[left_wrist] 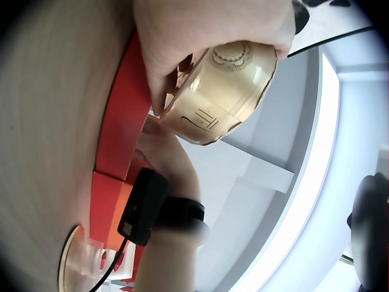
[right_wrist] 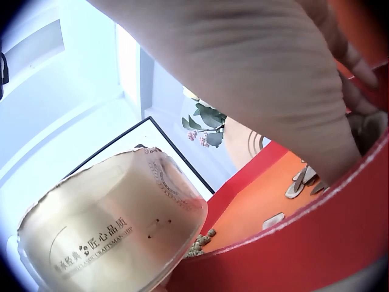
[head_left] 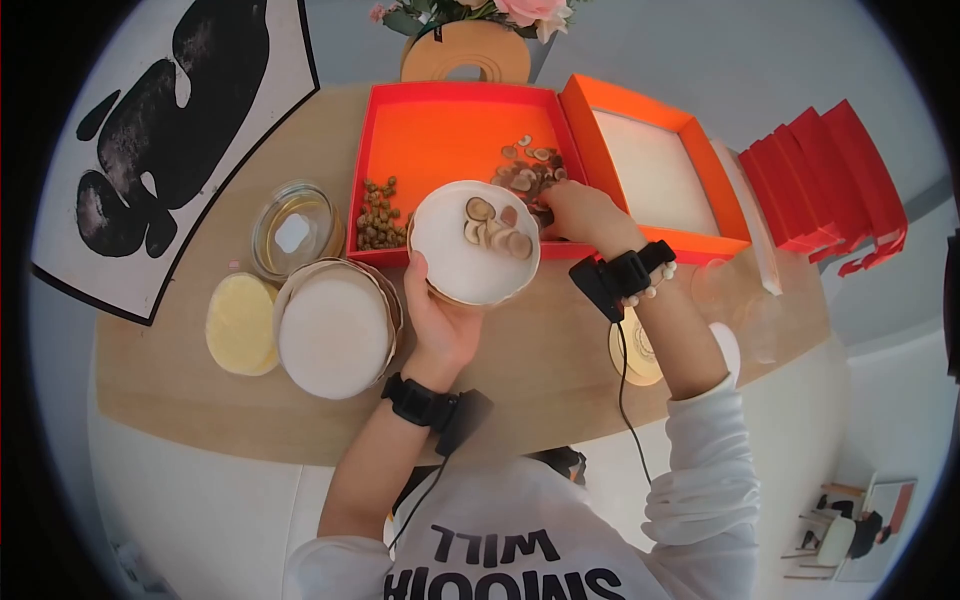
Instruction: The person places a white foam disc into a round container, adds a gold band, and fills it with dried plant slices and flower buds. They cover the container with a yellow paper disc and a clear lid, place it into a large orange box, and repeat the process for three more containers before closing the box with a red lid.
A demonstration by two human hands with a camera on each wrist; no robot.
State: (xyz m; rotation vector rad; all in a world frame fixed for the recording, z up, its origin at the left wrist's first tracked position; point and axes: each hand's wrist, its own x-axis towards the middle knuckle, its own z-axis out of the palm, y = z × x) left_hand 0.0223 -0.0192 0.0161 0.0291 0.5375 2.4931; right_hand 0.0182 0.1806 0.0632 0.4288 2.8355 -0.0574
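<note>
My left hand [head_left: 440, 325] holds a round gold-sided container [head_left: 450, 245] with a white inside, and several thin dried slices [head_left: 497, 232] lie in it. Printed lettering shows on the container's side [right_wrist: 109, 225] in the right wrist view. Inside the orange box [head_left: 440, 120], at its right front corner, my right hand [head_left: 590, 215] reaches into a pile of brownish slices [head_left: 530, 170]; its fingertips are mostly hidden there. Small greenish-brown round pieces [head_left: 379, 225] are heaped at the box's left front corner.
Left of the box stand a clear jar [head_left: 295, 232], a yellow disc [head_left: 241, 325] and a stack of white-topped containers [head_left: 335, 335]. An orange lid [head_left: 650, 150] adjoins the box on the right, with red bags [head_left: 825, 180] beyond. A gold disc [head_left: 640, 350] lies under the right forearm.
</note>
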